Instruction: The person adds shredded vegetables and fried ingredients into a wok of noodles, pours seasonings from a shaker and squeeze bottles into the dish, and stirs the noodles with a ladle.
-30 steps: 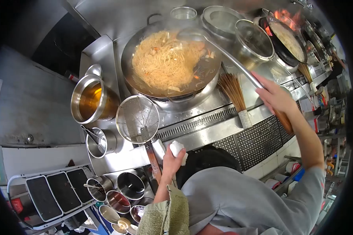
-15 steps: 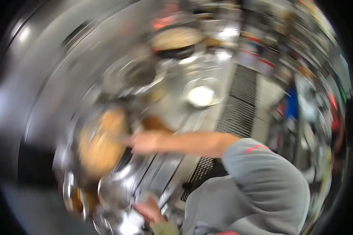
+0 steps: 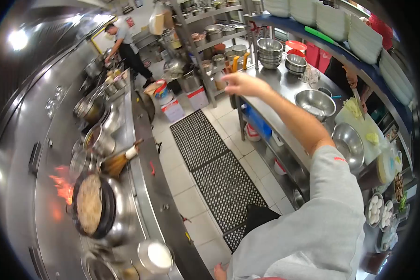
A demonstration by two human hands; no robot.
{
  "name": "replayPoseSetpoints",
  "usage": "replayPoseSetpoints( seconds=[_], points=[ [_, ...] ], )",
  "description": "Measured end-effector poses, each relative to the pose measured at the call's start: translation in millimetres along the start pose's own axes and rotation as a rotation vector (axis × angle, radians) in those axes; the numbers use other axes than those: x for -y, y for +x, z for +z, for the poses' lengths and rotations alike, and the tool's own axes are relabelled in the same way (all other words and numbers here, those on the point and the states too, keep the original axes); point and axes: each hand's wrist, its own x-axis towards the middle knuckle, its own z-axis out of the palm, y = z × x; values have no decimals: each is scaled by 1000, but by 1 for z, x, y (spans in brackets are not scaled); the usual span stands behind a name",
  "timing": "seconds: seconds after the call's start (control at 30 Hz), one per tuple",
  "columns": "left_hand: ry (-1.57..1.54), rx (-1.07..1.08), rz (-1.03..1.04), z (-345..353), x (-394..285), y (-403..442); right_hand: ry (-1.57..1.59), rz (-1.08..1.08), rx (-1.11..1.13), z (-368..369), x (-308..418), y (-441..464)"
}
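Note:
My right hand (image 3: 247,86) is raised at arm's length over the aisle, nearest to the metal prep counter (image 3: 284,105). It holds nothing visible, and at least one finger is stretched out to the left. Only a small part of my left hand (image 3: 220,271) shows at the bottom edge; its fingers and anything in them cannot be made out. On the left range, a dark wok (image 3: 89,205) holds pale food, with flames (image 3: 63,184) beside it. Closer to me stands a container of white contents (image 3: 158,255).
A person (image 3: 125,49) works at the far end of the range. Behind the prep counter, a co-worker's hands hold a knife (image 3: 359,100) by chopped cabbage (image 3: 353,108). Metal bowls (image 3: 315,103) stand on the counter. Black mats (image 3: 226,184) lie along the tiled aisle.
The view has swung right, away from the wok of noodles. My right hand has let go of the ladle and is raised over the aisle. My left hand has dropped to the bottom edge.

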Motion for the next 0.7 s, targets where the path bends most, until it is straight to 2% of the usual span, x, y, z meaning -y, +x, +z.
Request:
replayPoseSetpoints(
  seconds=[0.03,0.13,0.2,0.33,0.37,0.43,0.67,0.7],
  points=[
    [16,32,-2,2,-18,22,-48,1,-89,-18,-53,26],
    [51,97,-3,9,-67,86,-128,92,-269,-87,-114,64],
    [71,126,5,7,-100,130,-151,157,-518,-120,-159,101],
    [96,200,-8,12,-153,219,-350,252,-898,-196,-201,168],
    [106,214,-7,15,-165,246,-364,257,-916,-208,-209,185],
    [118,255,-8,28,-193,305,-585,284,-1119,-234,-237,220],
    [201,461,94,76,-321,503,-426,637,-1118,-274,-271,282],
    [209,488,109,83,-340,523,-450,631,-1148,-285,-300,292]
  ],
)
